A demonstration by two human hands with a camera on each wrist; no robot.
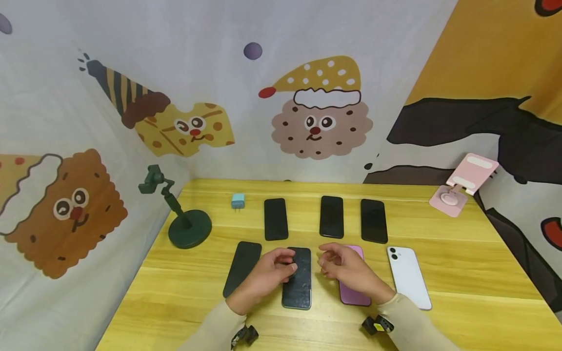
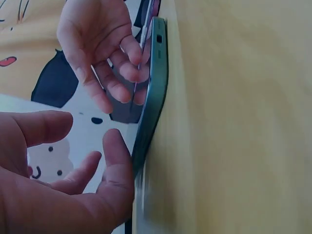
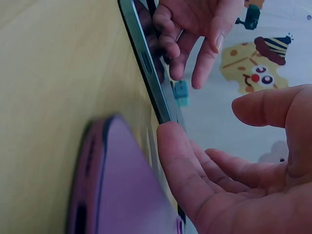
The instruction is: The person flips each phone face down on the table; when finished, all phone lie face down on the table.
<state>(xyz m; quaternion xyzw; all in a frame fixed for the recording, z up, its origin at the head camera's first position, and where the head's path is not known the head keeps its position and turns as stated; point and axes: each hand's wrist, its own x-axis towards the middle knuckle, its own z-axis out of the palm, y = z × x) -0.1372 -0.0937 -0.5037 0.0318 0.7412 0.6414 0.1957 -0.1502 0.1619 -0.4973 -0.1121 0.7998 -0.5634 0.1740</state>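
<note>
My left hand [image 1: 273, 268] is over a dark phone [image 1: 297, 287] with a greenish edge, lying flat near the middle of the table. Its fingers are relaxed, with a gap between thumb and fingers and nothing held. Over a pink-purple phone [image 1: 354, 287] hovers my right hand [image 1: 344, 263], also loosely bent and holding nothing. Both palms face each other. The left wrist view shows the green side [image 2: 158, 63] of the dark phone beside the left fingers. In the right wrist view the pink phone [image 3: 129, 190] lies below the right hand.
Another dark phone [image 1: 242, 268] lies at left, a white phone [image 1: 409, 278] at right. Behind are three black phones [image 1: 275, 219], [image 1: 331, 217], [image 1: 374, 221] and a blue charger plug [image 1: 238, 200]. A green stand [image 1: 190, 229] and a pink stand [image 1: 456, 195] occupy the back corners.
</note>
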